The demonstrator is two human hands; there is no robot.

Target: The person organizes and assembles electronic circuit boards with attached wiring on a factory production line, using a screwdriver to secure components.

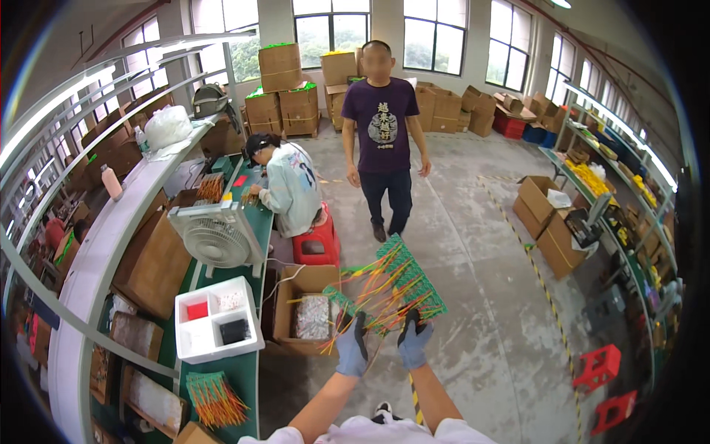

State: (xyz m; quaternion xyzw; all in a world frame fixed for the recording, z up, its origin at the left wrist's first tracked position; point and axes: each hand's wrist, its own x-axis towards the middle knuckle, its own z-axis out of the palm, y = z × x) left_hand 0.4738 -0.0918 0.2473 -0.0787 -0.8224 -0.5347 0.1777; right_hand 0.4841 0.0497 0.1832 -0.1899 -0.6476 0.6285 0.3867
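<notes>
In front of me I hold green circuit boards (423, 283) with many red and yellow wires hanging from them. My left hand (353, 349), in a grey-blue glove with dark fingers, is closed on the near left edge, by a smaller green board part (337, 299). My right hand (414, 343), gloved alike, grips the near right edge with its thumb and fingers. The wires cross between the two hands and partly hide the boards, so I cannot tell how many there are. An open cardboard box (286, 325) with clear plastic bags stands just left of my left hand.
On the green bench at left are a white divided tray (220, 351), a grey fan (216, 235) and more wired boards (214, 398). A person (292, 185) sits there on a red stool (316, 240). Another person (381, 126) stands ahead. Cartons (543, 214) and red stools (597, 368) lie right.
</notes>
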